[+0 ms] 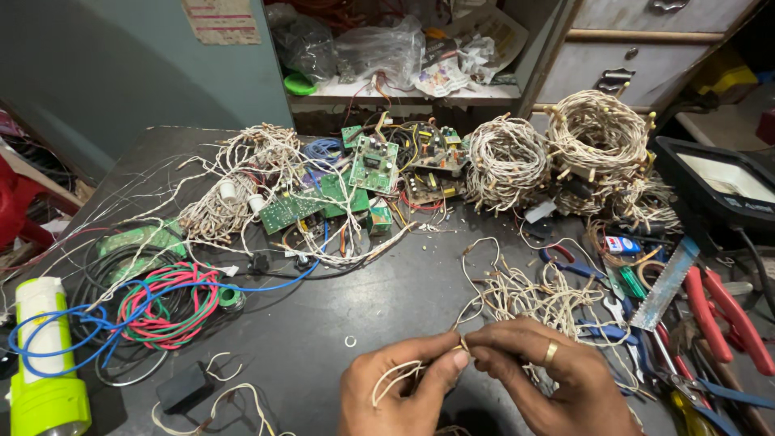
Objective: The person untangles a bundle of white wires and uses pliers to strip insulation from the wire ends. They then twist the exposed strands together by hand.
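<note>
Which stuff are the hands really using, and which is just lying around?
In use:
- left hand
- right hand
- thin white wire pinched between them

Lying about:
- green circuit boards
- red and green cable coil
- yellow-green torch
- red-handled pliers

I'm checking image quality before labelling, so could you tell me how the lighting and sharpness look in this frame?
Head view: even, soft light; the left hand and right hand on the white wire are sharp; faint sheen on the dark table; wide-angle stretch at the edges.
</note>
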